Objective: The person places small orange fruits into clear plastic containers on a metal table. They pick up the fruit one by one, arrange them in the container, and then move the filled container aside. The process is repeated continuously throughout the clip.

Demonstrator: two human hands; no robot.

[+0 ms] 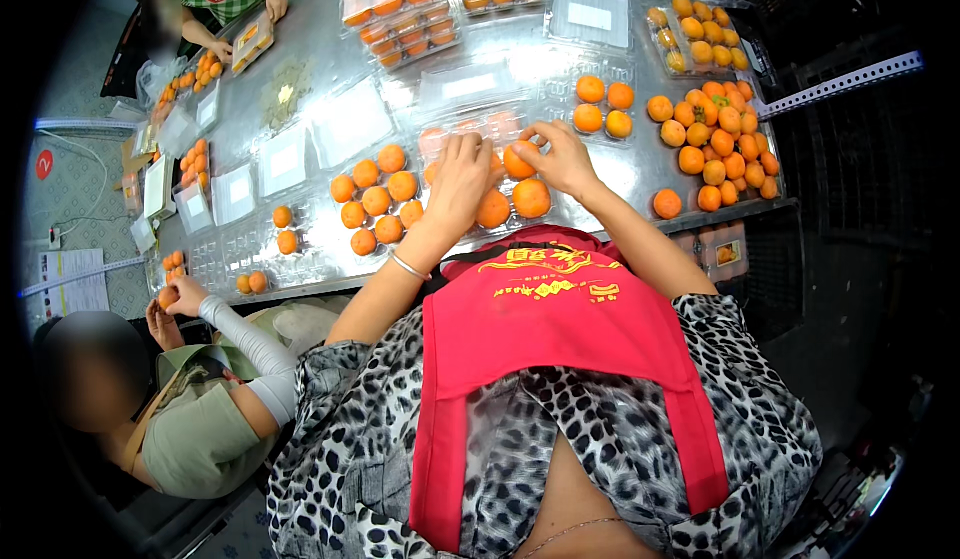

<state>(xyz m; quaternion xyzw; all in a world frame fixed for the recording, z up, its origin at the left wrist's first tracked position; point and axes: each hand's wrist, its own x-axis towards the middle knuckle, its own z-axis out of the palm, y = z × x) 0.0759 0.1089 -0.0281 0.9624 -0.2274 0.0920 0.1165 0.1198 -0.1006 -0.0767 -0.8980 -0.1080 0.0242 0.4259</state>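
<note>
My right hand (564, 160) grips an orange fruit (519, 161) between thumb and fingers, over a clear plastic clamshell tray (491, 225). My left hand (463, 180) bends palm-down over the same tray, its fingertips beside another fruit that they partly hide. Whether it holds that fruit I cannot tell. Two larger-looking fruits, one of them a round orange fruit (532, 198), sit in the tray's near cups. Behind my hands more fruit shows faintly through clear plastic. Left of my forearm lies a group of fruits (376, 200) in cups.
Loose fruit forms a pile (720, 146) at the right edge of the metal table (645, 176). Filled clamshell packs (390, 3) are stacked at the far side. Open trays with white liners (352, 123) spread leftward. Two co-workers handle fruit or packs, one close at left.
</note>
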